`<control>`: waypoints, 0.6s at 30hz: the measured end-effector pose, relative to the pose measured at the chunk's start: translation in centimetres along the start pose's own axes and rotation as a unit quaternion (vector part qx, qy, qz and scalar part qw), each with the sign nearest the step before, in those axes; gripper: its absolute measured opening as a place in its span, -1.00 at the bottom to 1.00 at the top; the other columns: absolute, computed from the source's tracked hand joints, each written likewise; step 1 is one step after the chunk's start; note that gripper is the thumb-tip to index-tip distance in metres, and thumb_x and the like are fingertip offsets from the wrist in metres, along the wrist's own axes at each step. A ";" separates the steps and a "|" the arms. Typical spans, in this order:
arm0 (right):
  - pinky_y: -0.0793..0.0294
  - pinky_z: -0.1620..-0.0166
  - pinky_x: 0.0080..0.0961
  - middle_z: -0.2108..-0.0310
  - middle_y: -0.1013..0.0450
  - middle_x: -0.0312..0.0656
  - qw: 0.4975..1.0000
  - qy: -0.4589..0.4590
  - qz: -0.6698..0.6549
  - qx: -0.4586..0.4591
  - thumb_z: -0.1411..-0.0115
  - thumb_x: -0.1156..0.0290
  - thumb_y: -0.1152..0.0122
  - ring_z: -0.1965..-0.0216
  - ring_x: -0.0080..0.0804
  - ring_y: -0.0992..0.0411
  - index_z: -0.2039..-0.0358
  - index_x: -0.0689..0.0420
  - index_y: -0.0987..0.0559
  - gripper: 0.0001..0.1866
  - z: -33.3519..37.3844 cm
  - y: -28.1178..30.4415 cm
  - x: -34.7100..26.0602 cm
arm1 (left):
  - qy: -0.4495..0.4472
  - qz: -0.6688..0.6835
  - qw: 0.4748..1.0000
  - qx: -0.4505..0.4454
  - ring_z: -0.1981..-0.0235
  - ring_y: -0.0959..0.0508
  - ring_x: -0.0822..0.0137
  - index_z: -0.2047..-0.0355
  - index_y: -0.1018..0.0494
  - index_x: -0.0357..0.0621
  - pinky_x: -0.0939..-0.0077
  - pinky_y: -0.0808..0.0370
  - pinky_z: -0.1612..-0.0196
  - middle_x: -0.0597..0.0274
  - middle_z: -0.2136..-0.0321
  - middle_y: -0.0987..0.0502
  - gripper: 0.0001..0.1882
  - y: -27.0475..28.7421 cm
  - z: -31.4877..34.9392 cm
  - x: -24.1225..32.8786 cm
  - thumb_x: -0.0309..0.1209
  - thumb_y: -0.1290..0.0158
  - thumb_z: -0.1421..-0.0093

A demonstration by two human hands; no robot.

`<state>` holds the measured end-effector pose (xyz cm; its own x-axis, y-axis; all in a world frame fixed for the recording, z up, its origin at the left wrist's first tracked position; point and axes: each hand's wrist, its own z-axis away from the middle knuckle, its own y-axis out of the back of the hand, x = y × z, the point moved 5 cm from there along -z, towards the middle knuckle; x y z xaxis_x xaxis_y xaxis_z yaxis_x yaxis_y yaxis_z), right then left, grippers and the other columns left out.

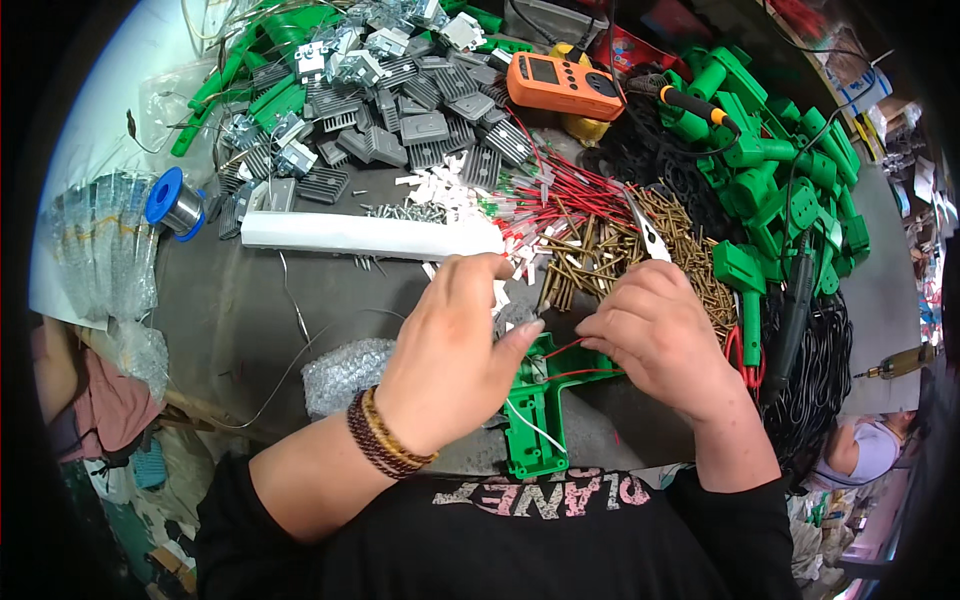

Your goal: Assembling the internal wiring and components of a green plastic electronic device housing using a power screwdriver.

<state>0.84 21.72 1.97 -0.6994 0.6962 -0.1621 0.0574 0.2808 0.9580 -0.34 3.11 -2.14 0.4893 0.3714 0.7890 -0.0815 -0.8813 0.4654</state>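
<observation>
In front of my body lies an opened green plastic housing (535, 430), with a white wire (537, 427) and a red wire (580, 374) at it. My right hand (660, 340) is closed, its fingertips pinching a red wire above the housing. A pair of pliers (651, 238) shows its jaws beyond that hand; the hand covers its middle, so I cannot tell whether it is gripped. My left hand (450, 340) is open over the housing's left side, thumb and fingers apart. Its fingertips are beside the end of a long white strip (370, 235).
Ribbed grey metal parts (420, 125) are heaped at the back, green housings (760, 170) at the right. Brass-coloured screws (690, 250) and red wires (575, 190) lie centrally. An orange multimeter (562, 86), solder spool (178, 205), soldering iron (795, 310) and bubble wrap (345, 378) surround them.
</observation>
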 end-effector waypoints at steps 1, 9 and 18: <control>-0.40 0.06 -0.26 0.36 -0.51 -0.29 1.000 0.002 -0.002 0.002 0.06 0.42 -0.45 0.19 -0.25 -0.47 0.38 0.06 -0.62 -0.80 0.3 0.3 0.0 | 0.017 0.054 0.998 0.042 0.33 -0.46 0.03 0.21 -0.42 -0.25 0.25 -0.43 0.23 0.15 0.37 -0.45 -0.76 0.6 0.3 0.4 -0.48 -0.21 -0.14; -0.41 0.24 -0.35 0.46 -0.42 -0.33 0.995 0.014 -0.002 0.097 0.10 0.40 -0.42 0.39 -0.30 -0.43 0.43 0.05 -0.61 -0.82 3.2 3.2 -3.0 | -0.275 -0.138 0.944 -0.117 0.22 -0.52 0.30 0.33 -0.59 0.03 0.16 -0.36 0.03 0.37 0.24 -0.60 -0.81 0.7 4.4 3.7 -0.36 -0.27 0.02; -0.38 0.39 -0.52 0.40 -0.48 -0.37 0.982 0.062 -0.010 0.178 0.17 0.36 -0.33 0.43 -0.48 -0.44 0.39 0.05 -0.66 -0.75 3.0 1.4 -6.4 | -0.221 -0.019 0.953 -0.205 0.36 -0.59 0.24 0.30 -0.56 -0.13 0.33 -0.40 0.24 0.22 0.23 -0.65 -0.85 0.1 1.9 3.7 -0.52 -0.22 -0.08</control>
<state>7.53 19.71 3.64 -0.7829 0.6088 -0.1282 0.2729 0.5213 0.8086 3.11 3.84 0.13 0.8098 0.1614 0.5641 -0.3442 -0.6478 0.6796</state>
